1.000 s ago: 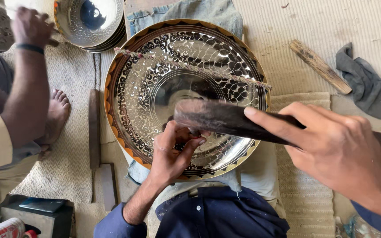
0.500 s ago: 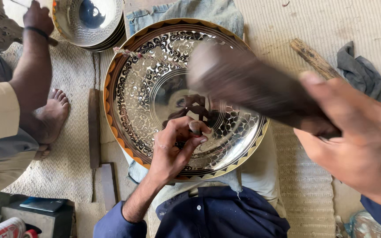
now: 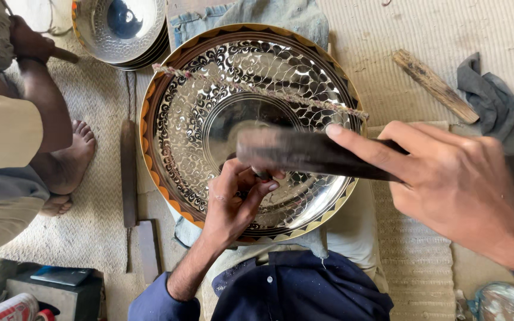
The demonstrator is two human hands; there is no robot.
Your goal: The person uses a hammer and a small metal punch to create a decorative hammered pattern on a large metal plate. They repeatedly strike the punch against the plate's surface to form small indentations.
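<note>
Two hands work over one engraved metal tray (image 3: 209, 119) resting on the person's lap. Nearest, the left hand (image 3: 233, 202) pinches a small punch (image 3: 261, 173) upright on the tray's inner ring. Right hand (image 3: 453, 184), curled shut around a dark mallet (image 3: 304, 151), holds it just above the punch, its long axis running left to right. A twisted cord (image 3: 257, 90) crosses the tray. Farther off lie a wooden stick (image 3: 435, 86), a grey rag (image 3: 495, 110), stacked bowls (image 3: 123, 30), and a co-worker's foot (image 3: 69, 157).
</note>
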